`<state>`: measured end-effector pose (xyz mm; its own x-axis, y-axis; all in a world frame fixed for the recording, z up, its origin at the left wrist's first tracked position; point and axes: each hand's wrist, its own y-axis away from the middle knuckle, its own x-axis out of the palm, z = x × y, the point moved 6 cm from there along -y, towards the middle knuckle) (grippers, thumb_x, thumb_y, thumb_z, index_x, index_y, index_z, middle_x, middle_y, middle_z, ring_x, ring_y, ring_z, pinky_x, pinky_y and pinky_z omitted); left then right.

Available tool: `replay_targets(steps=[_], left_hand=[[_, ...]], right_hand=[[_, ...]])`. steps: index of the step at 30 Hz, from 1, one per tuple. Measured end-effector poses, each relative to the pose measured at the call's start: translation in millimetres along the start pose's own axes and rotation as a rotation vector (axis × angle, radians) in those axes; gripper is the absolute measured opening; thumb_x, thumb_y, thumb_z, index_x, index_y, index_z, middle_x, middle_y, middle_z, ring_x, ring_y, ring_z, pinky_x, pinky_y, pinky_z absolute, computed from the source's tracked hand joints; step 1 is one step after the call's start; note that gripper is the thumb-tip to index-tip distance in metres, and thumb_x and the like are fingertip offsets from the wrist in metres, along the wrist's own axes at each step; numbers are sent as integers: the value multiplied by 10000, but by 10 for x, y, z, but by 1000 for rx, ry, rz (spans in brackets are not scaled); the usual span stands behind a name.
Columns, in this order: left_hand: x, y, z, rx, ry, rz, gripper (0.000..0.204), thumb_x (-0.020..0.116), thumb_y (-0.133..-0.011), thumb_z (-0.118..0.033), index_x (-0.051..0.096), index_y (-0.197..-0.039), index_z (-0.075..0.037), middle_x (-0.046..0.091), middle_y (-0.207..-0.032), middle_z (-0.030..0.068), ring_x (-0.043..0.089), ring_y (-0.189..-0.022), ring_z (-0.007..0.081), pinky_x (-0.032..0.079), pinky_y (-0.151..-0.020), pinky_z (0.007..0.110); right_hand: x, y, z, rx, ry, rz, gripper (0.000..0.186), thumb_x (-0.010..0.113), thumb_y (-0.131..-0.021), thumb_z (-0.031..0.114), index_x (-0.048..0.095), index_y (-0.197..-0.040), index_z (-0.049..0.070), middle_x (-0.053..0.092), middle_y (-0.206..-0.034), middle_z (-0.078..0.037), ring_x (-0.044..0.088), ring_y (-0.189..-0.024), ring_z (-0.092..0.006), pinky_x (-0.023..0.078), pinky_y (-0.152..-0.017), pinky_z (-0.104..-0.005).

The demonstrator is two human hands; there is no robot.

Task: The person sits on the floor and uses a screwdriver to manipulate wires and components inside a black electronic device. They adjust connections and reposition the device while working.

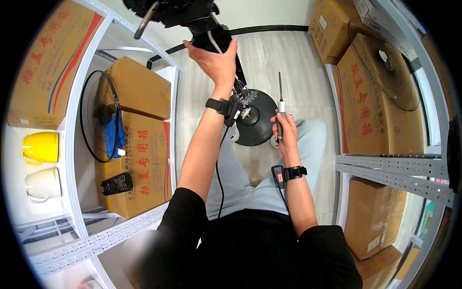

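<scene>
A black stand fan without its grilles rises before me, its motor head [175, 14] with a bare metal shaft at the top edge. My left hand [216, 62] wraps round the black housing below the motor head, thumb and fingers on opposite sides. Below that hand, loose wires and a terminal strip [249, 98] hang out of the fan's body, over its round black base [262, 127] on the floor. My right hand [288, 130] grips a grey-and-white screwdriver [281, 111], its long thin shaft pointing away from me. The screwdriver's tip touches nothing.
On the left shelf stand cardboard boxes [139, 86], a round fan grille [84, 115], a blue cloth [113, 135], a black plastic part [117, 183], a yellow mug [41, 148] and a white mug [44, 184]. Another grille [385, 62] leans against boxes on the right shelf [385, 161].
</scene>
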<state>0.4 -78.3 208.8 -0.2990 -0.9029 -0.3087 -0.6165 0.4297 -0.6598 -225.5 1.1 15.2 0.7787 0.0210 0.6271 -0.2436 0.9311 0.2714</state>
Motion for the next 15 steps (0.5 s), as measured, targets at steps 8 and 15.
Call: replay_targets(steps=[8, 15], left_hand=[[24, -170, -190, 103, -39, -71, 1251, 867, -638, -376, 50, -1417, 161, 236, -1387, 362, 238, -1311, 463, 204, -1125, 508], [207, -310, -202, 23, -64, -25, 1139, 857, -616, -331, 136, -1354, 152, 292, -1314, 328, 270, -1247, 433, 260, -1082, 519]], right_hand=[[-201, -147, -212, 71, -105, -6, 285, 607, -942, 208, 520, -1164, 51, 651, -887, -69, 605, -669, -100, 480, -559, -224], [-280, -279, -286, 70, -84, -3, 270, 612, -932, 198, 526, -1147, 59, 645, -878, -66, 618, -712, -118, 500, -593, -245]])
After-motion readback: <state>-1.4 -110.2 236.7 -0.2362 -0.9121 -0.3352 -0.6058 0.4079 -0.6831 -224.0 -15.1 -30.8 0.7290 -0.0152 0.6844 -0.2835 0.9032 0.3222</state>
